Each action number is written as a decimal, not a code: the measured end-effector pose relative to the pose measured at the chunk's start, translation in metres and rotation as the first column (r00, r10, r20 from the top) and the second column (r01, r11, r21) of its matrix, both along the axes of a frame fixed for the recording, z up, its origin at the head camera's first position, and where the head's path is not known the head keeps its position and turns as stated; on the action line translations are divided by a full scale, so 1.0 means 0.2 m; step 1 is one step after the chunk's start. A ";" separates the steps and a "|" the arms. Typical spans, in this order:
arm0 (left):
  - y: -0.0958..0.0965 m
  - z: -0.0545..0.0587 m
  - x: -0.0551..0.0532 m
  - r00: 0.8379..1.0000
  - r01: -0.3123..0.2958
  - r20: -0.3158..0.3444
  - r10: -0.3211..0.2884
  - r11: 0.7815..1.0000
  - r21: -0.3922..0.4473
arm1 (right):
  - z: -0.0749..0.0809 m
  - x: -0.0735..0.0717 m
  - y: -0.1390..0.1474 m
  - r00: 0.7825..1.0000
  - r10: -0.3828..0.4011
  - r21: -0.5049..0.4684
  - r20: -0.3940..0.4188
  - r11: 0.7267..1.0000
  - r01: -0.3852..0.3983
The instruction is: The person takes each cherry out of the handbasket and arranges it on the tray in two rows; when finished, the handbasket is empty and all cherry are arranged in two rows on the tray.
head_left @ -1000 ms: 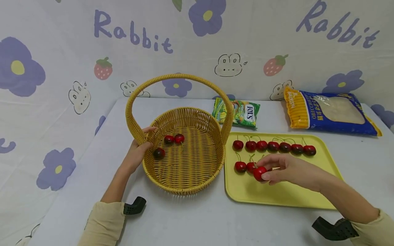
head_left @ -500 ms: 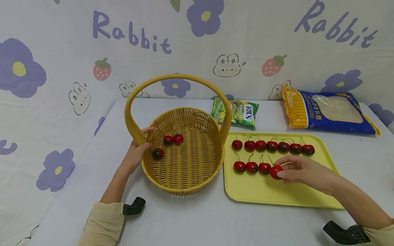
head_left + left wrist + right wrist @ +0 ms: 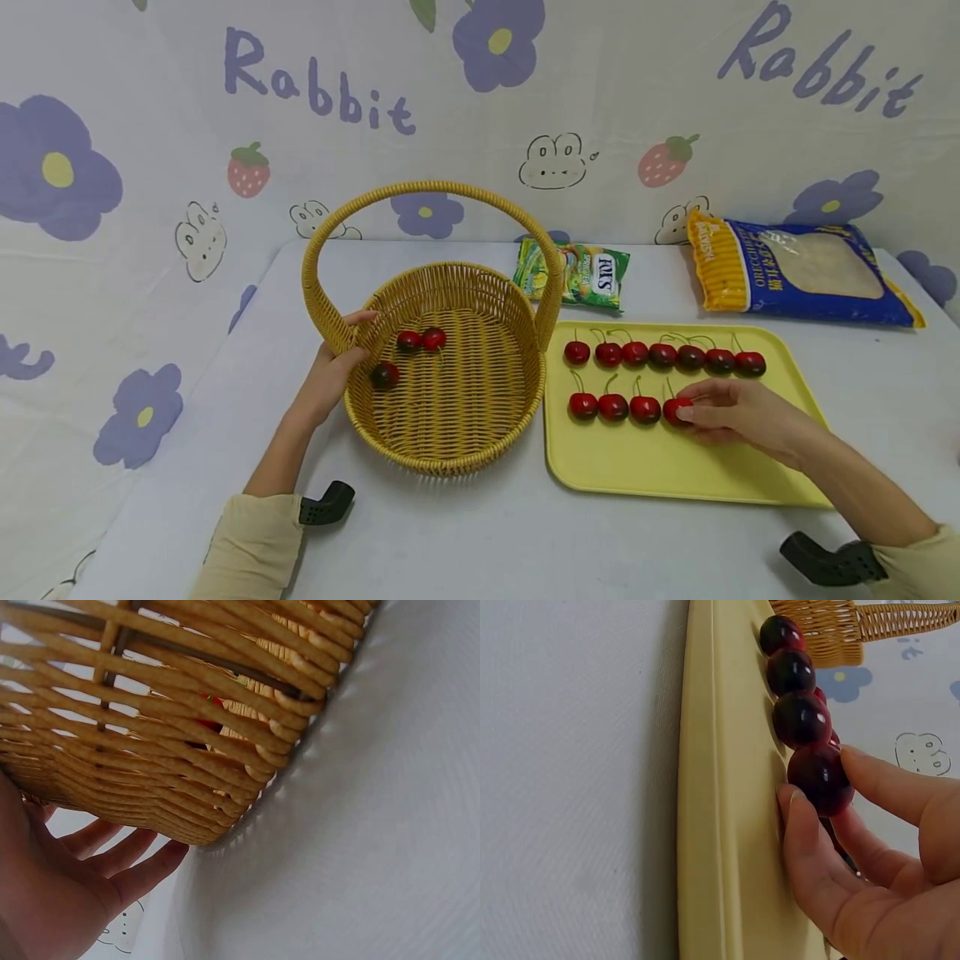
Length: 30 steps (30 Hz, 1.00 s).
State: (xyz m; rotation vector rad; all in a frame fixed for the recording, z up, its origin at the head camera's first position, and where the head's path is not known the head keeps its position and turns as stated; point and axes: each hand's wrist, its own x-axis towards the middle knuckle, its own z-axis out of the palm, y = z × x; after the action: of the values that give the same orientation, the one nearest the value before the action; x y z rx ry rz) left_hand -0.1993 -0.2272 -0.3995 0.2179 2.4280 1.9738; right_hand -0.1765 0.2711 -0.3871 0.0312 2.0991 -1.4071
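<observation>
My left hand grips the left side of a woven yellow basket at the foot of its tall handle; the left wrist view has the fingers against the wicker wall. Several dark red cherries lie inside the basket, towards its left. With thumb and fingers, my right hand pinches a cherry at the right end of the front row on a yellow tray. To the left of it stand other stemmed cherries, and a longer row of cherries runs behind.
Behind the basket lies a small green snack packet. A blue and yellow pasta bag rests behind the tray. The white table meets a patterned cloth backdrop at its far edge.
The right hand has carried its cherry rightward from over the front row and lowered it to that row's right end. The left hand stays on the basket.
</observation>
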 end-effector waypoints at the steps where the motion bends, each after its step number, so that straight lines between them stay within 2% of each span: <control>1: 0.00 0.00 0.00 1.000 0.001 -0.002 -0.001 1.000 0.002 | 0.00 0.00 0.00 1.000 -0.001 0.013 -0.007 1.000 0.001; 7: 0.00 0.00 0.00 1.000 -0.005 0.002 0.005 1.000 -0.002 | 0.00 0.00 -0.01 0.998 0.027 0.098 -0.059 0.995 -0.021; 16: 0.00 -0.01 0.00 1.000 0.000 -0.004 0.000 1.000 -0.005 | 0.01 0.00 -0.04 0.997 0.010 0.164 -0.073 0.986 0.002; 30: 0.01 0.00 0.00 1.000 -0.009 0.005 0.009 1.000 -0.009 | 0.02 0.00 -0.03 0.996 0.022 0.170 -0.090 0.985 -0.006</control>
State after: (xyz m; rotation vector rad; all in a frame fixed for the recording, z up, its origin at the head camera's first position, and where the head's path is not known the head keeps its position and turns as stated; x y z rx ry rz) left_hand -0.1996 -0.2262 -0.3995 0.2018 2.4385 1.9641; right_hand -0.1773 0.2657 -0.3837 0.0201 2.2858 -1.2391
